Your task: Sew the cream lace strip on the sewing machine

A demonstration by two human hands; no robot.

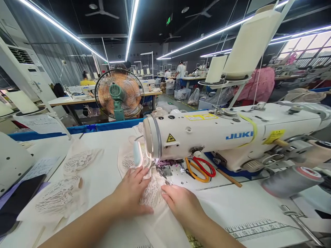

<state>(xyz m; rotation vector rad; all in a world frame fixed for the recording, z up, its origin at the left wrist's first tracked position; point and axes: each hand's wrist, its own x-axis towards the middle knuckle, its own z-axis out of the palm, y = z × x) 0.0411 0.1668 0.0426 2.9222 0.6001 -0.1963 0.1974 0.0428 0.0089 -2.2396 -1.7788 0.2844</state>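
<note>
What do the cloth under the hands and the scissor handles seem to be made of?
Cloth: pale lace, probably fine cotton or synthetic thread. It is matte, with an openwork pattern full of small holes.
Scissor handles: likely plastic. They are glossy, smooth and evenly coloured, with one red loop and one orange.

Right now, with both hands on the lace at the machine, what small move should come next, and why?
Probably ease the lace a little way under the foot. The left hand lies flat on it and the right hand rests its fingertips just before the foot, so it looks held and lined up.
</note>
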